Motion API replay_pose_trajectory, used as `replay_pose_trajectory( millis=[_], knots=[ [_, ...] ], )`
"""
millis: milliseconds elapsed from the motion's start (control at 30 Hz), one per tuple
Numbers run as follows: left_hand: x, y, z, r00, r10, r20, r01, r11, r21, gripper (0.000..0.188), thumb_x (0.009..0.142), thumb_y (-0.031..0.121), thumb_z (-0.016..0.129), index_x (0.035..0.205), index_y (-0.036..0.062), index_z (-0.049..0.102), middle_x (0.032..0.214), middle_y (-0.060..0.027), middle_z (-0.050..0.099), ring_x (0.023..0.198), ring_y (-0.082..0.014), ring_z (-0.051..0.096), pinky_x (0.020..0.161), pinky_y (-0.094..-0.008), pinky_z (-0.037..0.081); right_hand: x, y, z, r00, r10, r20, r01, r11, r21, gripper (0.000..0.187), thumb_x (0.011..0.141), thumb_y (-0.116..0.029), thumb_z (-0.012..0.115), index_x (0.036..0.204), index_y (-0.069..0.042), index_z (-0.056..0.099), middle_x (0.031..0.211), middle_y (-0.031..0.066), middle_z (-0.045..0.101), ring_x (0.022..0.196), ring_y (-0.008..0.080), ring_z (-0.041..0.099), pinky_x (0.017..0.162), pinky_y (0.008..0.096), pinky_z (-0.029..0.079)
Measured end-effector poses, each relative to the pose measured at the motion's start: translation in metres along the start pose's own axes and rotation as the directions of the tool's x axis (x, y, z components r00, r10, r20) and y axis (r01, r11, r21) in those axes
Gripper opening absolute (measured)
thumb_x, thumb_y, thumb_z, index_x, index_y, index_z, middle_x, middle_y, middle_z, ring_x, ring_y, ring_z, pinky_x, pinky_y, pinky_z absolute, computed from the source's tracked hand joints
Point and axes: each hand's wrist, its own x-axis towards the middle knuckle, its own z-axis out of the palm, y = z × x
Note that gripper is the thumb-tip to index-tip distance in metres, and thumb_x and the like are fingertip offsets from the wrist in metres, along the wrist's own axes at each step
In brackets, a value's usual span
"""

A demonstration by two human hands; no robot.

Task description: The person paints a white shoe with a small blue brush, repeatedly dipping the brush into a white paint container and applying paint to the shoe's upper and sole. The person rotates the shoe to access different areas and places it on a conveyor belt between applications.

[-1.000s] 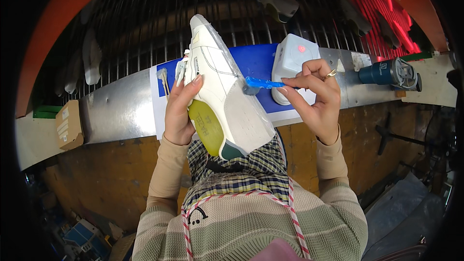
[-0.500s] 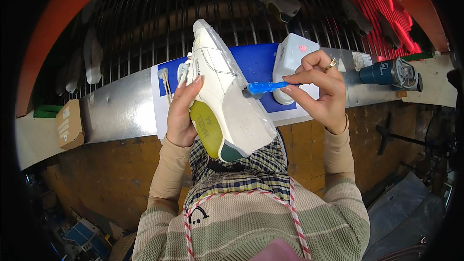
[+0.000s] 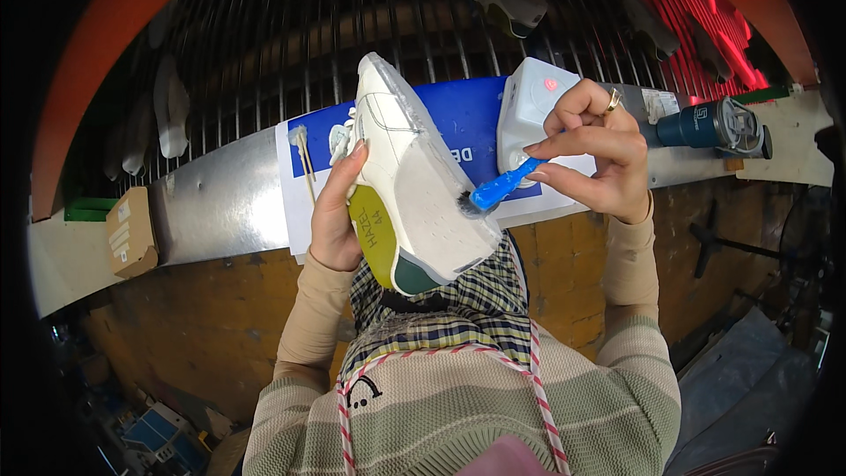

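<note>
A white shoe upper (image 3: 392,137) with an olive insole board (image 3: 372,234) and a dark green heel patch is tilted in front of me, toe pointing away. My left hand (image 3: 337,216) is closed round its side, thumb on the white upper. Between the thumb and fingers of my right hand (image 3: 604,154) is a blue-handled brush (image 3: 504,187). Its dark bristles touch the shoe's edge on the right, near the heel end. A wet-looking or clear film runs along that edge. What the left fingers do beneath the shoe is hidden.
Behind the shoe, a white container (image 3: 524,110) stands on a blue and white sheet (image 3: 480,97), with cotton-tipped sticks (image 3: 304,159) at left. A dark blue tumbler (image 3: 705,128) is at right, a cardboard box (image 3: 130,234) at left. Other shoes (image 3: 172,106) lie on the bar rack beyond.
The brush has slid along the shoe's edge toward the heel, its handle now tilted up to the right. My right hand has moved slightly right. The shoe's toe has dropped a little nearer.
</note>
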Motion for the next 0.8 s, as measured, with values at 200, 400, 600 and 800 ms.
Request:
replay_pose_trajectory(
  millis=[200,400,600,800],
  knots=[
    [-0.004,-0.003,-0.001,0.997,-0.071,-0.001,0.071,0.995,-0.075,0.046,0.103,0.035,0.050,0.139,0.0068,0.051,0.127,-0.0146,0.064,0.109,-0.0238,0.069,0.091,-0.0364,0.059,0.014,-0.001,-0.003,0.995,-0.068,0.071,0.065,0.997,0.041,0.025,0.062,-0.005,0.087,0.085,-0.001,0.077,0.083,0.0029,0.045,0.072,0.0136,0.050,0.058,0.0254,0.041],
    [-0.008,-0.008,0.003,0.982,-0.185,0.039,0.188,0.974,-0.127,0.055,0.104,0.044,0.040,0.145,0.0063,0.043,0.133,-0.0195,0.059,0.115,-0.0310,0.064,0.098,-0.0460,0.055,0.038,0.000,-0.006,0.973,-0.173,0.151,0.160,0.983,0.095,0.026,0.061,-0.005,0.087,0.084,-0.001,0.077,0.084,0.0034,0.045,0.073,0.0142,0.049,0.058,0.0259,0.041],
    [-0.018,-0.011,0.013,0.964,-0.198,0.176,0.220,0.969,-0.116,0.057,0.104,0.042,0.042,0.146,0.0040,0.040,0.135,-0.0203,0.056,0.118,-0.0307,0.063,0.100,-0.0450,0.054,0.063,-0.002,-0.003,0.945,-0.256,0.204,0.241,0.966,0.093,0.028,0.059,-0.010,0.089,0.083,-0.002,0.076,0.082,0.0038,0.046,0.072,0.0153,0.049,0.058,0.0274,0.040],
    [-0.028,-0.021,0.014,0.966,-0.029,0.258,-0.049,0.955,0.293,0.062,0.102,0.047,0.042,0.148,0.0058,0.038,0.136,-0.0211,0.056,0.119,-0.0334,0.062,0.103,-0.0474,0.052,0.082,-0.003,0.003,0.909,-0.303,0.287,0.279,0.952,0.121,0.034,0.052,-0.014,0.091,0.081,-0.003,0.077,0.082,0.0035,0.044,0.075,0.0170,0.054,0.061,0.0276,0.045]
  ],
)
